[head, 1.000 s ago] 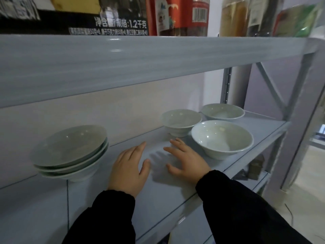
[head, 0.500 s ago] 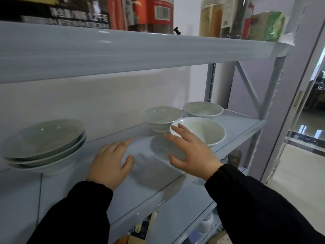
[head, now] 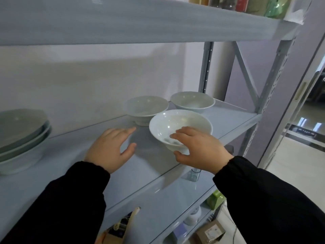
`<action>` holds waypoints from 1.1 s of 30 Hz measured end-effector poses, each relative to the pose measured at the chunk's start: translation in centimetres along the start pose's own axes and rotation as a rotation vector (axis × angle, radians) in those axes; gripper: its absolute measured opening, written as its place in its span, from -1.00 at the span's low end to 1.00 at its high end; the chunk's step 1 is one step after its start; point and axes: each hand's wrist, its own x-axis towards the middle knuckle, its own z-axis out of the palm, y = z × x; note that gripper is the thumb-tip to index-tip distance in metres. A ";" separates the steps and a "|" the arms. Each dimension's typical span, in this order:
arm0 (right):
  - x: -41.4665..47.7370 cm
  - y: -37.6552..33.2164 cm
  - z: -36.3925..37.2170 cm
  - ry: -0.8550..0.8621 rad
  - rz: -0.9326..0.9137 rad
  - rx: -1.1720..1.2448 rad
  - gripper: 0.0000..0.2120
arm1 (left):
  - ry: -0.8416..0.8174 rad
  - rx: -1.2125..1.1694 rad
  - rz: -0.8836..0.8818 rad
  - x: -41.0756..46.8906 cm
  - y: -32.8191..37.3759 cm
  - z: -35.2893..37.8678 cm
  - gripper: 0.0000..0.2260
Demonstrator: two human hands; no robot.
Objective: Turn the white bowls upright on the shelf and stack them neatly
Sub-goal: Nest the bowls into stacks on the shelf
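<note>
Right hand now pinching nearest white bowl, glossy, flared, tilted

No legible text or labels anywhere.

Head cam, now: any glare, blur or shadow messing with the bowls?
Head view: small glints inside the near bowl, its front rim covered by the right hand; dark shadow on the shelf beside the left hand; back-left bowl and upper shelf slightly soft; floor reflections bright at right.
</note>
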 end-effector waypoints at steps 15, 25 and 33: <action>-1.6 -0.3 1.4 0.242 -0.040 -0.190 -0.92 | -0.014 -0.038 -0.063 0.0 -1.1 0.4 -0.47; 0.5 -2.0 0.1 0.551 -0.096 -0.175 -0.85 | 0.026 -0.022 -0.031 0.2 -0.9 0.5 -0.48; 7.1 -1.4 1.9 0.555 -0.123 -0.148 -0.92 | 0.033 -0.013 -0.035 0.3 -1.0 0.9 -0.47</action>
